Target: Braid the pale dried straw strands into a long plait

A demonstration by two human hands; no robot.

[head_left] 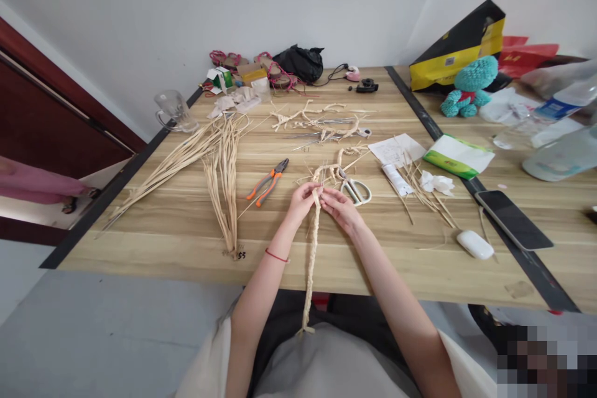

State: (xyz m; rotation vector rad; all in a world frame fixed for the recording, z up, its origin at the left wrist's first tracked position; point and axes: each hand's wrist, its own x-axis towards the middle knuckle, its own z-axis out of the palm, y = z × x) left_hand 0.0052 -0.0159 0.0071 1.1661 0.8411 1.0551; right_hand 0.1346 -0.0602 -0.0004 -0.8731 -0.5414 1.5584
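left grip (304, 200), right grip (340, 208): fingertips close together, both pinching the upper end of one straw braid (312, 255). braid: pale cream, narrow, knobbly plait, nearly straight; crosses the near edge of the bench (163, 245) about midway between its corners; lower end splayed, over the grey garment (298, 367).

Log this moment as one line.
left hand: fingers on braid | right hand: fingers at braid's upper end | braid: trails off table | scissors: beside right hand | pliers: left of hands
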